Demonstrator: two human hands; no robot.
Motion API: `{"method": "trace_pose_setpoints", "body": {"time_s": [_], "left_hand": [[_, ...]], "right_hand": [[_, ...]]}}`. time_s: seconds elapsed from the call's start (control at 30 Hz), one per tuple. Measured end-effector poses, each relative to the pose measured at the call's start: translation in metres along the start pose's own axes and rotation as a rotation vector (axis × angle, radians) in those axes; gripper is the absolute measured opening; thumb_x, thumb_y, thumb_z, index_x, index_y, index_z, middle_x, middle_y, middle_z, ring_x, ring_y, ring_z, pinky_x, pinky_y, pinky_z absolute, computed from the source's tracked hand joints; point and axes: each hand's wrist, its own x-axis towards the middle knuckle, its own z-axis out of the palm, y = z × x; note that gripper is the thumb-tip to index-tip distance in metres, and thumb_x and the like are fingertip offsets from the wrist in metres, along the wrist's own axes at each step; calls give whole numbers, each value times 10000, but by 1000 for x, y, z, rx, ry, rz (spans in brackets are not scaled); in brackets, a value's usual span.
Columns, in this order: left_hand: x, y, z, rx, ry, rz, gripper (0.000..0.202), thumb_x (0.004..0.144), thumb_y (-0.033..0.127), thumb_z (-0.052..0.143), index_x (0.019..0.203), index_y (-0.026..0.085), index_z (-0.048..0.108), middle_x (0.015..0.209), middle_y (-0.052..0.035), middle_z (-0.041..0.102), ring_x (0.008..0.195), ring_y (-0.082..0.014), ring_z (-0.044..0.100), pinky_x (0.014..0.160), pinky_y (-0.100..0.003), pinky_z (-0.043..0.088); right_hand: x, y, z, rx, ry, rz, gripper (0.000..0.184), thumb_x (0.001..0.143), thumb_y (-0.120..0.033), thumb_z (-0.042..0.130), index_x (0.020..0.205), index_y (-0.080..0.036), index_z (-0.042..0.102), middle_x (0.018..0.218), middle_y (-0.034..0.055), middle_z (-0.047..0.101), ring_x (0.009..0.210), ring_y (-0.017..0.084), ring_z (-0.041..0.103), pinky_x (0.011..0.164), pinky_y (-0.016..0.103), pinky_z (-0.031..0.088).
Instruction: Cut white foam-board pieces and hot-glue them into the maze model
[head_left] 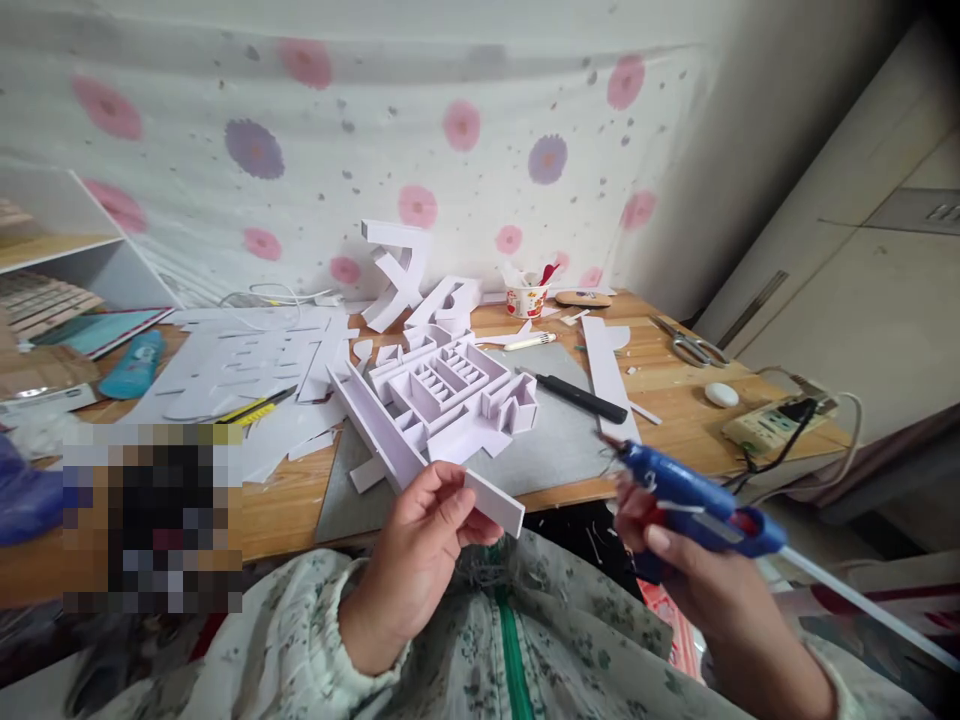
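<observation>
Left hand [420, 545] pinches foam strip [491, 500] — fingertips [457, 500] atop, thumb beneath.

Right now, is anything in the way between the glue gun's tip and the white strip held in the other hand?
Nothing visible is in the way. The left hand pinches the white strip, the right hand grips the glue gun, and the gap between its tip and the strip is open air above the edge of the table.

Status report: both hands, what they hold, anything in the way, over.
Left hand shut on flat white foam-board strip. Right hand shut on blue hot glue gun, nozzle apart from strip. Nothing between them; white foam-board model sits behind.
</observation>
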Motion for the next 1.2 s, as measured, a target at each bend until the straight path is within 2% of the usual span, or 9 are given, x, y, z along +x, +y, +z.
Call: {"method": "trace_pose_setpoints", "body": {"time_s": [0.13,0.23,0.5,0.73,0.93,1.1,1.2], "left_hand": [[-3,8,2,-105,23,-4,261,736,286,829,854,173,625,769,8,725,655,-121,684,607,-222,570],[-5,9,0,-158,33,10,247,737,254,829,857,179,626,788,15,730,670,-120,692,621,-223,580],[-6,11,-2,-197,31,14,196,776,242,798,864,177,635,795,1,735,688,-116,690,614,-207,572],[-9,12,-3,-208,55,20,213,761,239,812,854,183,629,773,21,728,661,-110,687,614,-210,574],[-9,11,-1,-191,52,7,230,758,240,815,859,176,618,779,12,731,664,-113,689,614,-210,571],[-9,12,0,-199,41,8,240,752,246,820,855,174,616,791,8,735,668,-112,690,617,-208,568],[-10,13,0,-198,34,6,236,752,247,820,852,175,619,780,11,734,667,-110,691,621,-206,570]], "right_hand": [[-17,-13,20,-105,-266,111,298,790,-482,743,923,-222,681,896,80,702,793,236,674,698,342,564],[-15,-24,25,-200,-327,56,289,813,-500,714,853,-216,680,852,61,697,770,219,670,706,316,566],[-12,-35,40,-312,-272,-26,322,819,-542,674,810,-221,674,740,41,663,657,200,627,632,305,568],[-10,-34,41,-402,-358,-27,294,872,-494,626,791,-213,650,769,43,652,687,198,635,651,296,558],[-14,-30,45,-373,-250,-46,323,847,-535,644,847,-213,659,748,45,664,633,183,619,603,282,561],[-14,-25,42,-353,-302,-48,297,845,-515,657,828,-218,663,729,37,659,640,185,622,633,294,568],[-14,-24,43,-325,-283,-52,289,843,-510,660,808,-224,660,741,42,663,632,185,616,624,299,565]]}}
